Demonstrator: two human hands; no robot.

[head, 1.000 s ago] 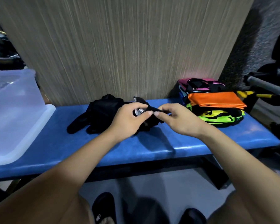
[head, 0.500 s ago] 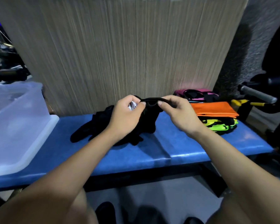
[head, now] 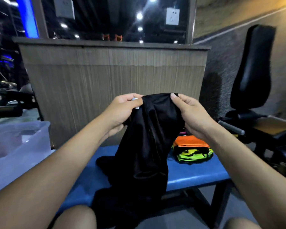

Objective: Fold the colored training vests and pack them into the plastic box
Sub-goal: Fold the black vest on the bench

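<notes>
A black vest hangs lifted in front of me, its lower part draping over the blue bench and its front edge. My left hand pinches the vest's top edge by a white label. My right hand grips the same top edge a little to the right. Folded vests are stacked on the bench's right end: an orange vest on top and a neon yellow-green vest below. The clear plastic box stands at the bench's left end.
A wood-grain partition rises right behind the bench. A black padded gym seat and machine frame stand at the right. My knees show at the bottom edge.
Both hands have lifted the black vest up off the bench, so it now hangs between them. The camera has tilted up.
</notes>
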